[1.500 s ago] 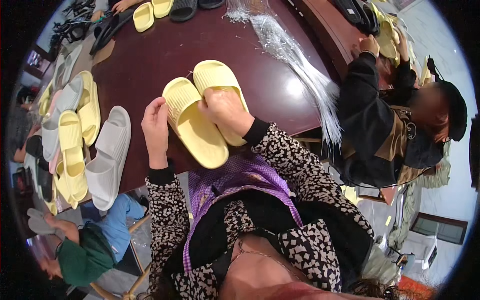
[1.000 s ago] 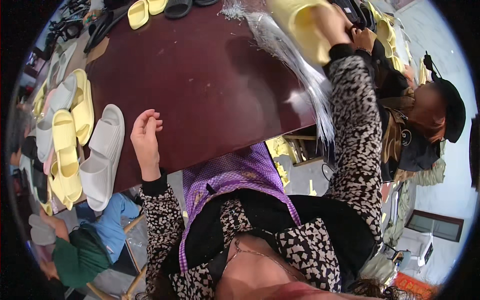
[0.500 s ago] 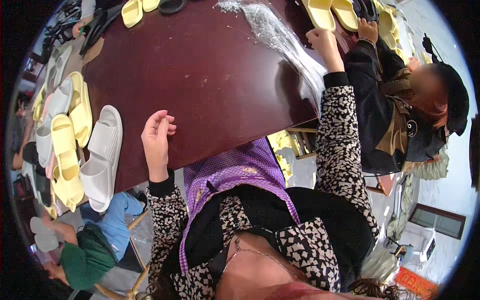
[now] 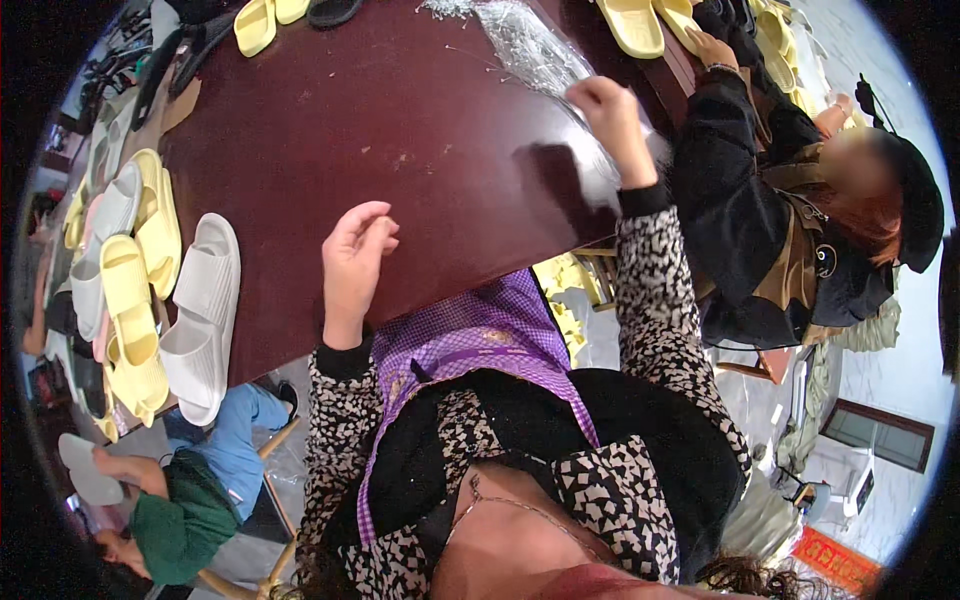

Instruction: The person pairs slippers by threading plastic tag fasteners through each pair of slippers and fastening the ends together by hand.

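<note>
My right hand (image 4: 608, 104) reaches far across the dark red-brown table (image 4: 400, 130) and is closed on a clear plastic bag (image 4: 600, 175) at the near end of a heap of clear bags (image 4: 520, 40). My left hand (image 4: 355, 255) rests at the table's near edge with its fingers loosely curled and apart, holding nothing. A pair of yellow slippers (image 4: 635, 25) lies beyond the bags at the far right edge.
White slippers (image 4: 200, 300) and yellow slippers (image 4: 130, 320) are stacked along the table's left edge. More yellow slippers (image 4: 255, 25) lie at the far end. A person in black (image 4: 780, 230) sits at the right. Another person in green (image 4: 190, 500) is at lower left.
My right hand carried the yellow pair from the table's middle to the far right, left it there, and came back to the clear bags. My left hand stayed near the table edge.
</note>
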Available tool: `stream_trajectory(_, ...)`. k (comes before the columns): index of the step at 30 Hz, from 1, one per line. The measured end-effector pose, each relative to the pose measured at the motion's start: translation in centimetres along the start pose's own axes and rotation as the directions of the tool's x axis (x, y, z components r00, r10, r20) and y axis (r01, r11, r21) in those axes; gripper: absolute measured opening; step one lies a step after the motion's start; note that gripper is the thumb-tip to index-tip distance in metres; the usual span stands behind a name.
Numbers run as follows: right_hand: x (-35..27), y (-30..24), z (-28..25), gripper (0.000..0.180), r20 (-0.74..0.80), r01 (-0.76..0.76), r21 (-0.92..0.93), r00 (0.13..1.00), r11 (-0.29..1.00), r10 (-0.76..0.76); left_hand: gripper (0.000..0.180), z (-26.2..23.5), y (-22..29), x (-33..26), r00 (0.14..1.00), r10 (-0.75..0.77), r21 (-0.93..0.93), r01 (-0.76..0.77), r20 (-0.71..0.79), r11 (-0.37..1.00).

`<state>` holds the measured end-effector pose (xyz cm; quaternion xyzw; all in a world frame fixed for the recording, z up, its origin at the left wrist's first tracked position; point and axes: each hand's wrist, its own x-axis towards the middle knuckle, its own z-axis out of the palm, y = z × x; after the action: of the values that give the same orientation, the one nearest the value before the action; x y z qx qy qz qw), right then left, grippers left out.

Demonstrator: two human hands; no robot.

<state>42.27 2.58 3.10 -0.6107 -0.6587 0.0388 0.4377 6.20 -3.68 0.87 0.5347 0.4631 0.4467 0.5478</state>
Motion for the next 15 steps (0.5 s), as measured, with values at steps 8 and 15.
stream_trajectory(8, -5.3, -10.2, 0.6, 0.011, 0.062, 0.425, 0.106, 0.899, 0.899, -0.433, 0.013, 9.7, 0.2, 3.3, 0.956, 0.168, -0.113, -0.144, 0.240, 0.983)
stream_trajectory(15, -6.5, -9.9, 1.3, 0.020, 0.067, 0.358, 0.230, 0.922, 0.905, -0.381, 0.010, 11.3, -0.3, 2.5, 0.957, 0.166, -0.313, -0.086, 0.237, 0.946)
